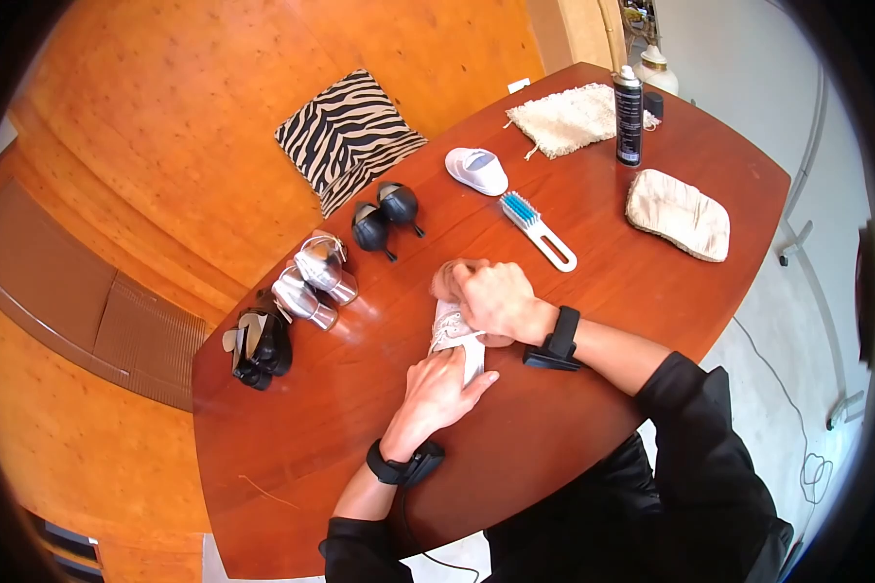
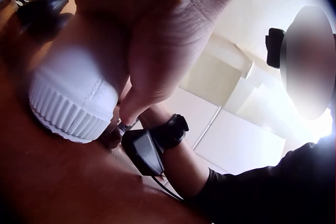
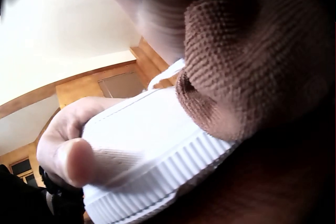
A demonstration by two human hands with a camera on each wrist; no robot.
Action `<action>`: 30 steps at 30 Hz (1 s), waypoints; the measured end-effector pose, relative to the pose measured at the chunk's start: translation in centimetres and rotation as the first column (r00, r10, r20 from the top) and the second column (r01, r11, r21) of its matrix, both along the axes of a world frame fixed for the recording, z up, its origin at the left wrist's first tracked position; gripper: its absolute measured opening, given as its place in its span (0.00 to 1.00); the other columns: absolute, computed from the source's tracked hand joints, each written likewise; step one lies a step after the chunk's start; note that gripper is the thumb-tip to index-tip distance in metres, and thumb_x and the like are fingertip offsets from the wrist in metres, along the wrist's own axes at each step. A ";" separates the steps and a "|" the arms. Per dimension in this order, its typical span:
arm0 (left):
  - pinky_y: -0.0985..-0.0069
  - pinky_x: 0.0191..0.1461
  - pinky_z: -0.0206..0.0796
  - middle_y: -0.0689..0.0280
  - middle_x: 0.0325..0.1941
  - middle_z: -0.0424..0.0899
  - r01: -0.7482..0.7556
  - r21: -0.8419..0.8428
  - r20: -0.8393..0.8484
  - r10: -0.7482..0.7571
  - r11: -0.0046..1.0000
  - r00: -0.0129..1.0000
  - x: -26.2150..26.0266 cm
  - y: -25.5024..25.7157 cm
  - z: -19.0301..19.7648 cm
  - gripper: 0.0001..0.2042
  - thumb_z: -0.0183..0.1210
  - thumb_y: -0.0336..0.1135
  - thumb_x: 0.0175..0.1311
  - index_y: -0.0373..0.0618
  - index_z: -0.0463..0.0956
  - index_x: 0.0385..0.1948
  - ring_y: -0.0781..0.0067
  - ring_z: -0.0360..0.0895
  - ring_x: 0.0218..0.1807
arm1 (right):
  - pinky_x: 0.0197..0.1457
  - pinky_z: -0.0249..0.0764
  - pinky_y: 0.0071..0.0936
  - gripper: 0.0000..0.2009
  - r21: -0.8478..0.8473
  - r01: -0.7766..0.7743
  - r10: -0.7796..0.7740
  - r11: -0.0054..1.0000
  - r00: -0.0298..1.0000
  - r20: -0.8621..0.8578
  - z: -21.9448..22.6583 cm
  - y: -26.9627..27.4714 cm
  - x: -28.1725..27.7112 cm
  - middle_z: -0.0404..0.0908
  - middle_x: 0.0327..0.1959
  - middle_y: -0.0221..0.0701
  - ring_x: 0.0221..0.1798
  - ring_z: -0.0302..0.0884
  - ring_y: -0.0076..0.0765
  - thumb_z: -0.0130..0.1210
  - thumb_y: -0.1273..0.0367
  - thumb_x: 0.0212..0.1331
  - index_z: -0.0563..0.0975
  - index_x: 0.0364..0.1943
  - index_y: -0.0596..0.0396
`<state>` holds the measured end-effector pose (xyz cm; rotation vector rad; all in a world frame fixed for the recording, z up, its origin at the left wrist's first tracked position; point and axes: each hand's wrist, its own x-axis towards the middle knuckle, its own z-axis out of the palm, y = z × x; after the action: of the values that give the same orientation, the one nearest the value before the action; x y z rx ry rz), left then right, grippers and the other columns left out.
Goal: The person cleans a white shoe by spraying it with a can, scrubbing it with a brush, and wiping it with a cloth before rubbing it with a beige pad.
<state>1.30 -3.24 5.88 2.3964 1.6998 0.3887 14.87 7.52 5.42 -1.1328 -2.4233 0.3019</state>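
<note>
A white lace-up sneaker (image 1: 447, 335) lies on the wooden table in front of the person. The left hand (image 1: 439, 391) grips its heel end, fingers at the shoe's opening; in the right wrist view the thumb (image 3: 79, 162) presses the outer side above the ribbed sole. In the right hand (image 1: 499, 299) is a bunched brownish-pink textured cloth (image 3: 231, 77), held against the toe end of the sneaker. The left wrist view shows the ribbed sole and upper of the sneaker (image 2: 79, 103) close below the left hand.
Beyond the hands are a white shoe (image 1: 476, 172) and a blue-bristled brush (image 1: 535, 228). A spray can (image 1: 629, 121), cream drawstring bag (image 1: 564, 121) and cream pouch (image 1: 679, 216) stand farther right. Black heels (image 1: 371, 225), silver heels (image 1: 306, 291) and black shoes (image 1: 262, 350) line the left edge.
</note>
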 end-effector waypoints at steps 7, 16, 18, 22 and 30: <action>0.59 0.40 0.67 0.47 0.33 0.78 0.021 -0.163 0.086 -0.007 0.986 0.996 -1.6 0.1 0.8 0.23 0.56 0.52 0.56 0.36 0.72 0.32 0.46 0.76 0.37 | 0.35 0.76 0.39 0.18 -0.029 0.034 -0.033 0.999 0.998 0.052 1.5 -0.6 0.6 0.80 0.31 0.46 0.35 0.81 0.48 0.52 0.68 0.45 0.71 0.41 0.66; 0.63 0.43 0.64 0.52 0.31 0.75 0.224 -0.465 0.413 -0.014 0.856 0.911 -4.2 0.5 2.0 0.26 0.37 0.55 0.69 0.36 0.70 0.31 0.54 0.73 0.37 | 0.27 0.73 0.44 0.19 -0.095 -0.296 0.294 0.951 0.955 -0.028 3.3 -4.0 0.2 0.77 0.30 0.46 0.27 0.77 0.53 0.56 0.67 0.42 0.69 0.42 0.57; 0.67 0.42 0.64 0.56 0.30 0.75 0.208 -0.429 0.482 0.028 0.879 0.876 -4.9 0.4 0.3 0.29 0.32 0.57 0.70 0.37 0.70 0.29 0.60 0.73 0.35 | 0.27 0.73 0.44 0.20 -0.131 -0.268 0.275 0.955 0.960 0.045 3.2 -3.7 0.0 0.77 0.31 0.46 0.28 0.77 0.53 0.56 0.67 0.43 0.69 0.43 0.57; 0.73 0.42 0.63 0.64 0.28 0.71 0.282 -0.456 0.627 0.080 0.844 0.775 -5.0 0.5 0.3 0.32 0.25 0.62 0.67 0.39 0.68 0.30 0.71 0.66 0.32 | 0.29 0.74 0.44 0.14 0.054 -0.193 0.195 0.980 0.980 -0.031 2.2 -2.4 0.1 0.77 0.29 0.51 0.26 0.78 0.55 0.53 0.66 0.48 0.69 0.35 0.61; 0.74 0.46 0.65 0.63 0.32 0.76 0.258 -0.550 0.618 0.179 0.794 0.766 -4.8 0.1 1.2 0.35 0.25 0.64 0.66 0.38 0.71 0.31 0.70 0.71 0.37 | 0.30 0.75 0.46 0.20 -0.062 -0.167 0.173 0.984 0.979 0.108 3.6 -5.6 -0.3 0.76 0.36 0.47 0.27 0.77 0.56 0.56 0.65 0.45 0.67 0.43 0.60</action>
<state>-3.50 -3.15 7.07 1.5518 1.1867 0.4902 14.57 1.89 9.07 -0.9899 -2.6329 0.3661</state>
